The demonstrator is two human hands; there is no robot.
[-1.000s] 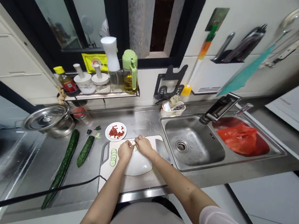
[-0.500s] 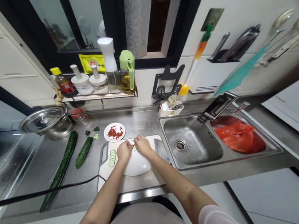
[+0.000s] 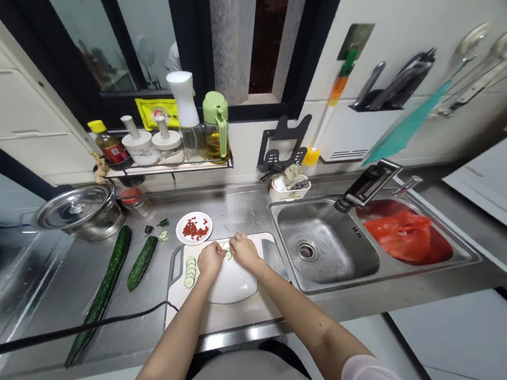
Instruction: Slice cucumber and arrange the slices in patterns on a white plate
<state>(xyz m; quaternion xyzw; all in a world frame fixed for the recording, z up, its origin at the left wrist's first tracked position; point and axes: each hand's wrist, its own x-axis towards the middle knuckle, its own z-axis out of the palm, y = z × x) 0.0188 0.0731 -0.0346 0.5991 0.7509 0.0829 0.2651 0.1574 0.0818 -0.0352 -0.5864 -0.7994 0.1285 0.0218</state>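
Over the far part of a white plate point(image 3: 232, 286), my left hand point(image 3: 210, 261) and my right hand point(image 3: 245, 252) are close together with fingers pinched. Small pale-green cucumber slices point(image 3: 229, 252) lie between the fingertips, partly hidden by them. The plate rests on a cutting board point(image 3: 178, 293) with a grey handle. Left of my left hand, a row of overlapping cucumber slices point(image 3: 190, 273) lies on the board. A knife blade point(image 3: 272, 256) is flat at the board's right side. Just beyond the board stands a small white dish point(image 3: 179, 232) of chopped red pieces.
A long cucumber point(image 3: 103, 291) and a cut cucumber point(image 3: 143, 262) lie at left, near a lidded steel pot point(image 3: 99, 226). A black cord point(image 3: 66, 331) crosses there. The sink point(image 3: 336, 254) is at right, with a red plastic bag point(image 3: 402, 236). Bottles line a shelf point(image 3: 162, 169).
The view has tilted slightly, so the scene sits a little lower. Both hands stay over the plate's far part, with only small finger movement at the slices.
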